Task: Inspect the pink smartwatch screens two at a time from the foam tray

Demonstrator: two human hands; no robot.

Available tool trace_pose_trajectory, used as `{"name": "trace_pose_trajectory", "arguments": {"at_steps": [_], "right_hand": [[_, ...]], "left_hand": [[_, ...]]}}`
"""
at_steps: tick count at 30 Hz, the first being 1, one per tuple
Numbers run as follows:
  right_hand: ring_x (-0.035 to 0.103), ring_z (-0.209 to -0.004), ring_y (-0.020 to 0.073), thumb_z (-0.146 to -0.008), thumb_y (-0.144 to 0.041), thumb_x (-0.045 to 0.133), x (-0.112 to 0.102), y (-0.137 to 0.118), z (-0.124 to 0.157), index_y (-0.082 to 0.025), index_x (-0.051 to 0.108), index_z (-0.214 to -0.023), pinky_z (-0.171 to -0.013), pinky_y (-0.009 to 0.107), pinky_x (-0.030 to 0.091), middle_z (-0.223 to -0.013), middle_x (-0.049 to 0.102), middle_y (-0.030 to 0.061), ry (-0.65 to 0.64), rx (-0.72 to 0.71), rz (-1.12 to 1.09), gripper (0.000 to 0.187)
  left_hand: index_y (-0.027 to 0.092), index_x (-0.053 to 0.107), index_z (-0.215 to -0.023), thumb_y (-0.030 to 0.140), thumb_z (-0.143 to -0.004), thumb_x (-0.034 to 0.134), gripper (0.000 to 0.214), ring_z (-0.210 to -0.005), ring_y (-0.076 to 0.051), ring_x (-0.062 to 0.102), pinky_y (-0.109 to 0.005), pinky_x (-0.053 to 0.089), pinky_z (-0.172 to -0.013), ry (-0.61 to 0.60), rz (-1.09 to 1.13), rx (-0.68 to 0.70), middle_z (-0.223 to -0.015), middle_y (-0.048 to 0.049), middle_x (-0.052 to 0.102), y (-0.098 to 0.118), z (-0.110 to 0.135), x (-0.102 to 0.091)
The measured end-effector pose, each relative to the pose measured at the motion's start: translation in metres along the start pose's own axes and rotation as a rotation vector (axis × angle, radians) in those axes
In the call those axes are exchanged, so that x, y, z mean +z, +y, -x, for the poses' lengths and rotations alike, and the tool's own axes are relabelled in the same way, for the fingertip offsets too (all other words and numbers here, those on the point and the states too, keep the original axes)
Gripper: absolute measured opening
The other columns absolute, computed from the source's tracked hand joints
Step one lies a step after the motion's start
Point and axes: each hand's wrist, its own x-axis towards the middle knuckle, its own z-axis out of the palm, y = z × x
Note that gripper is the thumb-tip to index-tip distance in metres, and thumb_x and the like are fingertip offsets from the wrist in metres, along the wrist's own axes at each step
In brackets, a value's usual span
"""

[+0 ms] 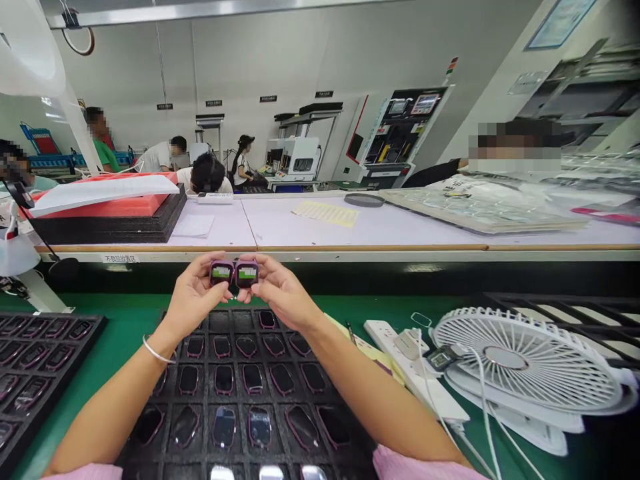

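Note:
Side by side above a black foam tray (210, 393), my two hands each pinch a small purple-framed smartwatch body with a lit screen. My left hand (196, 292) is closed on the left watch (221, 273), thumb at its lower edge. Closed on the right watch (247, 274) is my right hand (280, 290). Both screens show green and white blocks. Below, the tray's compartments hold several dark-screened watch bodies in purple frames, and a few compartments in the top row look vacant. My forearms hide parts of the tray's sides.
A second tray of watches (40, 360) lies left. At right are a white power strip (415, 373), cables and a white fan (525, 360). A raised shelf (300, 233) crosses ahead, bearing red and black foam sheets (115, 207). Other people sit beyond it.

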Motion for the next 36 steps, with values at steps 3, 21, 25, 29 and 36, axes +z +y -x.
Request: {"name": "trace_pose_trajectory", "arguments": {"at_steps": [3,21,25,29,36], "right_hand": [[0.068,-0.069,0.0136,-0.080,-0.014,0.065,0.001,0.023,0.023,-0.023,0.060,-0.120,-0.066,0.030,0.056,-0.095,0.067,0.0013,0.011,0.097,-0.041,0.041],[0.069,-0.068,0.0146,-0.087,-0.030,0.075,0.001,0.070,0.071,-0.021,0.059,-0.120,-0.065,0.030,0.056,-0.086,0.067,0.0006,0.011,0.281,-0.149,0.038],[0.068,-0.062,0.0136,-0.088,-0.038,0.074,0.001,0.075,0.073,-0.021,0.059,-0.116,-0.059,0.028,0.055,-0.084,0.066,-0.0002,0.047,0.322,-0.132,0.036],[0.068,-0.061,0.0128,-0.087,-0.035,0.075,-0.002,0.077,0.073,-0.020,0.060,-0.114,-0.058,0.027,0.054,-0.083,0.067,-0.0007,0.056,0.337,-0.146,0.035],[0.069,-0.064,0.0137,-0.083,-0.023,0.074,-0.003,0.077,0.075,-0.020,0.059,-0.115,-0.060,0.027,0.053,-0.085,0.068,0.0000,0.050,0.344,-0.166,0.035]], "left_hand": [[0.019,0.061,-0.120,0.024,-0.076,0.079,0.047,-0.061,-0.010,0.067,-0.023,0.060,-0.059,0.026,0.004,-0.117,-0.102,-0.0047,0.068,-0.021,0.026,-0.002],[0.018,0.063,-0.117,0.024,-0.081,0.076,0.039,-0.063,-0.012,0.069,-0.027,0.062,-0.061,0.025,-0.003,-0.303,-0.096,-0.0044,0.070,-0.053,0.075,-0.005],[0.018,0.065,-0.115,0.028,-0.082,0.075,0.036,-0.058,-0.012,0.068,-0.027,0.061,-0.058,0.041,-0.005,-0.353,-0.100,-0.0060,0.071,-0.058,0.077,-0.004],[0.018,0.064,-0.118,0.028,-0.084,0.073,0.037,-0.060,-0.013,0.070,-0.028,0.061,-0.059,0.022,-0.002,-0.357,-0.100,-0.0065,0.071,-0.061,0.077,-0.005],[0.017,0.062,-0.121,0.026,-0.084,0.070,0.038,-0.063,-0.014,0.071,-0.029,0.061,-0.061,0.005,-0.008,-0.363,-0.102,-0.0080,0.071,-0.061,0.079,-0.006]]}}
